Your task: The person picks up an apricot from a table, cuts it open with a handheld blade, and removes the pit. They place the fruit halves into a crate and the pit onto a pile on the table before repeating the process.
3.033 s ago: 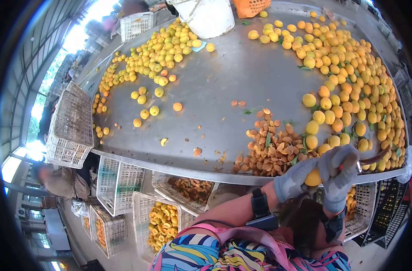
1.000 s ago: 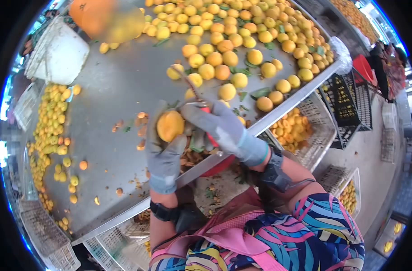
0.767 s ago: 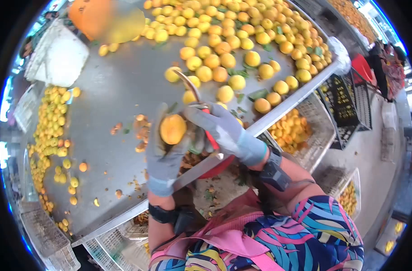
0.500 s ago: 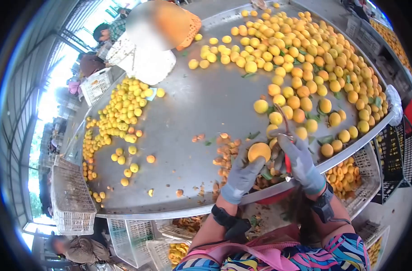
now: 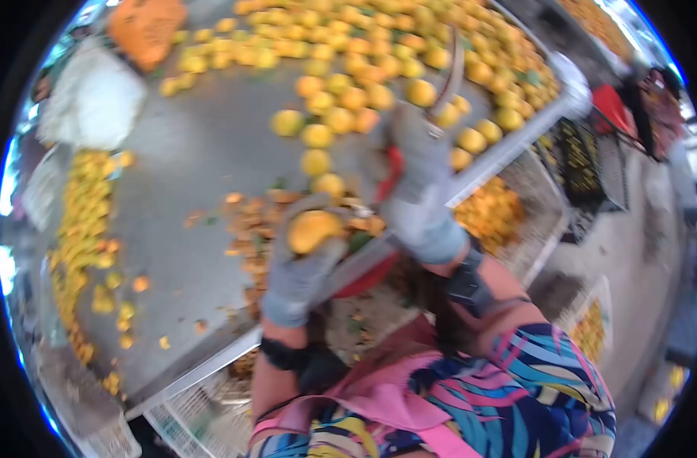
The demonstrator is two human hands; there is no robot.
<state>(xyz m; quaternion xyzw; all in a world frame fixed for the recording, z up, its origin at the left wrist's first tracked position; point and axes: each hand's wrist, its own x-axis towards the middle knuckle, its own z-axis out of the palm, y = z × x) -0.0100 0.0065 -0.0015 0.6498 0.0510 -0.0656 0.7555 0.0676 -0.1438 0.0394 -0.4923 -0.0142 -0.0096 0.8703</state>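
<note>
My left hand [image 5: 299,263], in a grey glove, is closed around an orange-yellow fruit [image 5: 315,231] above the table's front edge. To its right, my right hand [image 5: 421,179], also gloved, grips a tool with red handles [image 5: 391,174]; its curved metal blade [image 5: 454,72] points up and away over the fruit pile [image 5: 363,46]. Orange-brown scraps [image 5: 249,221] lie on the metal table [image 5: 195,160] beside my left hand. Motion blurs the view, and my fingers partly hide the tool.
A crate of orange fruit pieces [image 5: 490,214] stands below the table's right edge [image 5: 509,137]. More yellow fruit [image 5: 85,206] lies at the left, near a person in white [image 5: 96,95]. A black crate [image 5: 581,164] is at the right.
The view has swung right, shifting the table and piles leftward. My right hand has lifted away from the fruit in my left hand, with the curved blade raised.
</note>
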